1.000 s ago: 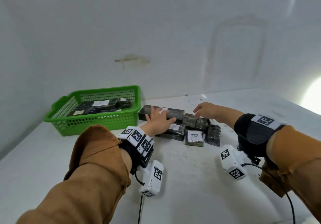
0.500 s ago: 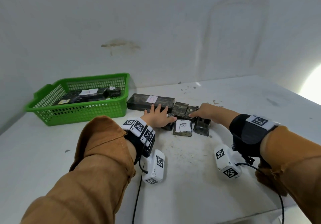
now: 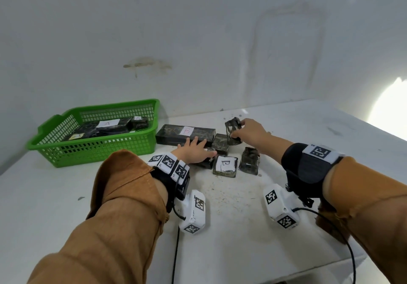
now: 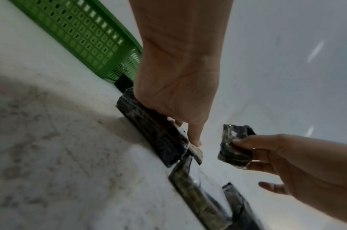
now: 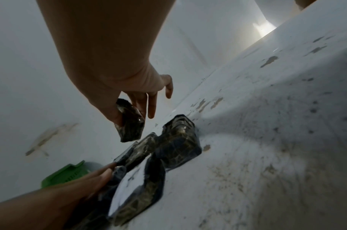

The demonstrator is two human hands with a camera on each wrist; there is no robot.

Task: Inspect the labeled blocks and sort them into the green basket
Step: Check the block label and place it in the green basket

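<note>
Right hand (image 3: 250,132) pinches a small dark block (image 3: 233,129) between thumb and fingers, lifted clear of the table (image 3: 242,213), centre-right of the head view. The right wrist view shows the same block (image 5: 130,126) hanging under the fingers, above the cluster. Its label face isn't readable from any view, so my guess is the inspecting is still to do.

Left hand (image 3: 195,151) lies flat, fingers straight, pressing on a block (image 3: 208,162) at the cluster's left edge; left wrist view shows a fingertip (image 4: 195,140) touching its end. It holds nothing.

Basket (image 3: 97,142) sits in the left-middle of the frame, with several labeled blocks inside. Long block (image 3: 186,133) marked B lies just right of it. A square block (image 3: 225,166) marked B sits lower centre, with another unlabeled-side block (image 3: 250,161) beside it.

To do this step well: roll the held block in the fingers until the label faces up, and read it before moving. Keep the pinch on the short sides so the fingers don't cover the label. The wrap looks glossy and probably slick, so grip firmly. Carry it leftward over the long block, high enough to clear the basket rim, and set it down rather than toss it.
</note>
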